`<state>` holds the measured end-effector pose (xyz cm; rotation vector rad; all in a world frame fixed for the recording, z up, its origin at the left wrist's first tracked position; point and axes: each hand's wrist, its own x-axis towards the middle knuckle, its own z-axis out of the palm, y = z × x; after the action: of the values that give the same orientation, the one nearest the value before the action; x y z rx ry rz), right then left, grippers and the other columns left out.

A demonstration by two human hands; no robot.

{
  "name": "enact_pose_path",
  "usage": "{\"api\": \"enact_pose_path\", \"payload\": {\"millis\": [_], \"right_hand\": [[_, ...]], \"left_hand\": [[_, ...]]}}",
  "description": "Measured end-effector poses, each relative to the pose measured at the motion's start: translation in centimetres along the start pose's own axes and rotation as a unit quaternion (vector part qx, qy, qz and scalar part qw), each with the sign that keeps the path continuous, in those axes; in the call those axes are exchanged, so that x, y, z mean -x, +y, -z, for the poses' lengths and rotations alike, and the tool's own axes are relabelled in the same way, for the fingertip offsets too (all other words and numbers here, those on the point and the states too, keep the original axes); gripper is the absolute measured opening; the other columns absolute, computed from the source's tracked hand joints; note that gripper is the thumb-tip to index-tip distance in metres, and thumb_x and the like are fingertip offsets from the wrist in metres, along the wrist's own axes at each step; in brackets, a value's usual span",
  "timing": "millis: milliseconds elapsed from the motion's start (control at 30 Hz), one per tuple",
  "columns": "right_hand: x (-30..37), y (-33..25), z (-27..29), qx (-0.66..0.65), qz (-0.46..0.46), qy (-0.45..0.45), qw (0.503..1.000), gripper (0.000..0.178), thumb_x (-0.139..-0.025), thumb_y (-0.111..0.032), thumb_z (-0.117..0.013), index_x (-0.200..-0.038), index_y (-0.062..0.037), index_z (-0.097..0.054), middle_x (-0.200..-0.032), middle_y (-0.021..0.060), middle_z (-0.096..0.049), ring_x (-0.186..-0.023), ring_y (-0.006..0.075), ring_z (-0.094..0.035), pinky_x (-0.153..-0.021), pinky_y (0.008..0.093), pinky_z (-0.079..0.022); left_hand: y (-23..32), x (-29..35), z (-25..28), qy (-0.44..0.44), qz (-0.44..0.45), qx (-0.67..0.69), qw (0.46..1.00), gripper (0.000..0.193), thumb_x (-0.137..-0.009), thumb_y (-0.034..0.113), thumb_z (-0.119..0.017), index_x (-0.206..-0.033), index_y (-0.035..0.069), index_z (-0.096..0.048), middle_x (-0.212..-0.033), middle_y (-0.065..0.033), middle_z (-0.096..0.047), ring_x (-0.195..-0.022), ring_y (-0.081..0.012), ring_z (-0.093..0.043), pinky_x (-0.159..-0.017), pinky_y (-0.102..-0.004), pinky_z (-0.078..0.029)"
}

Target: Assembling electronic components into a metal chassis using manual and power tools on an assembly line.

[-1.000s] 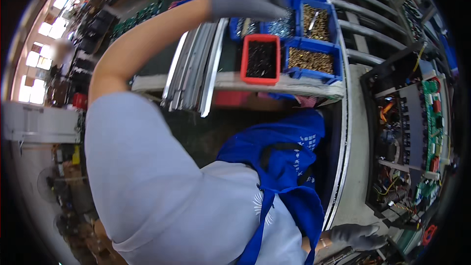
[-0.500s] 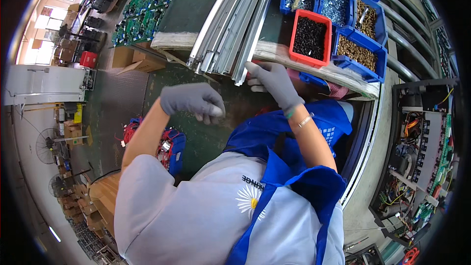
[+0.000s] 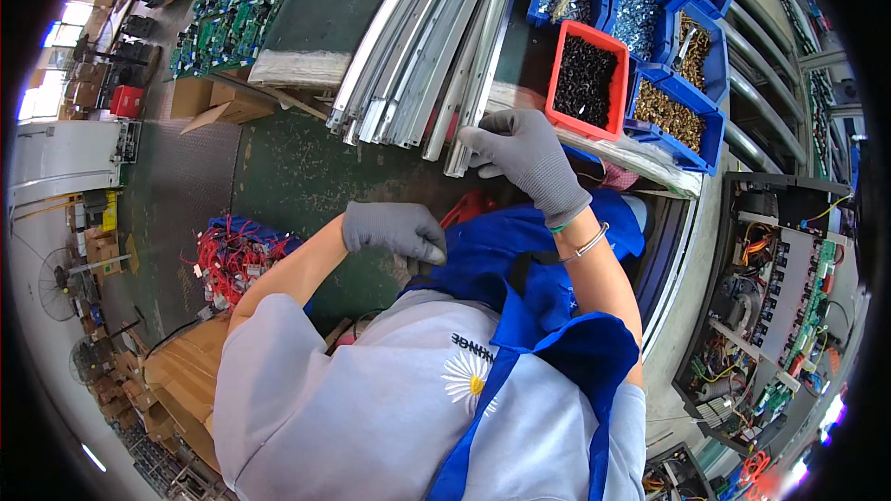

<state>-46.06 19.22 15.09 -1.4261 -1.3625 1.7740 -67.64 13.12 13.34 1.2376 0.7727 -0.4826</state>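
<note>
Long silver metal rails point(image 3: 408, 65) lie side by side across the bench, their near ends jutting past its front edge. My right hand point(image 3: 534, 162), in a grey knitted glove, has its thumb and fingers closed at the near end of the rightmost metal rail point(image 3: 483, 83). Lower and to the left, my left hand point(image 3: 394, 230), gloved alike, hovers in front of my blue apron point(image 3: 492, 241). Its fingers are curled under, and whatever they may hold is hidden. A red bin of small black screws point(image 3: 583, 81) stands right of the rails.
Blue bins point(image 3: 640, 28) of silver and brass-coloured fasteners stand at the bench's right. Green circuit boards point(image 3: 241, 9) are heaped at far left. A bundle of red wires point(image 3: 237, 264) sits low on the left. An open chassis with wiring point(image 3: 780, 288) is at right.
My right hand has closed at the end of the rightmost rail, which now stands slightly apart. My left hand has moved down and right, toward my apron. The view has shifted a little.
</note>
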Motion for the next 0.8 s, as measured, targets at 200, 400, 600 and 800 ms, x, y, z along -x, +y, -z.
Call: {"api": "enact_pose_path", "payload": {"millis": [200, 400, 600, 800], "right_hand": [[0.3, -1.8, 1.4, 0.013, 0.042, -0.037, 0.998, 0.028, -0.085, -0.027, -0.068, -0.083, 0.0009, -0.068, -0.073, 0.0066, -0.067, -0.074, 0.0111, -0.068, -0.061, 0.0247, -0.053], [1.2, -1.8, 0.0, -0.542, -0.043, -0.067, 0.836, 0.010, -0.082, -0.011, -0.055, -0.082, -0.0005, -0.054, -0.080, 0.0120, -0.060, -0.056, 0.0170, -0.057, -0.049, 0.0330, -0.050], [10.1, -2.0, 0.0, -0.298, 0.054, 0.023, 0.953, 0.033, -0.092, -0.036, -0.060, -0.082, -0.0049, -0.056, -0.063, 0.0035, -0.054, -0.039, 0.0101, -0.048, -0.035, 0.0238, -0.040], [24.3, 4.7, 5.5, 0.000, 0.153, 0.159, 0.975, 0.037, -0.090, -0.031, -0.066, -0.113, -0.0035, -0.061, -0.085, 0.0053, -0.068, -0.078, 0.0148, -0.064, -0.072, 0.0314, -0.051]], "left_hand": [[1.6, 0.6, -0.8, 0.035, -0.047, -0.006, 0.998, 0.033, -0.096, 0.030, -0.059, -0.109, 0.002, -0.066, -0.092, -0.0070, -0.068, -0.074, -0.0119, -0.064, -0.066, -0.0272, -0.053], [6.6, 3.3, -1.6, 0.156, -0.068, -0.049, 0.984, 0.031, -0.093, 0.030, -0.061, -0.105, 0.002, -0.067, -0.086, -0.0090, -0.070, -0.075, -0.0160, -0.067, -0.067, -0.0312, -0.054], [16.1, 8.2, -1.8, 0.522, -0.208, -0.553, 0.615, 0.055, -0.078, 0.036, -0.072, -0.124, 0.008, -0.059, -0.122, -0.0122, -0.061, -0.114, -0.0357, -0.056, -0.100, -0.0467, -0.041], [24.9, 1.1, -0.4, 0.296, -0.337, -0.744, 0.495, 0.057, -0.073, 0.026, -0.073, -0.125, 0.011, -0.058, -0.112, -0.0105, -0.064, -0.109, -0.0278, -0.057, -0.099, -0.0433, -0.041]]}}
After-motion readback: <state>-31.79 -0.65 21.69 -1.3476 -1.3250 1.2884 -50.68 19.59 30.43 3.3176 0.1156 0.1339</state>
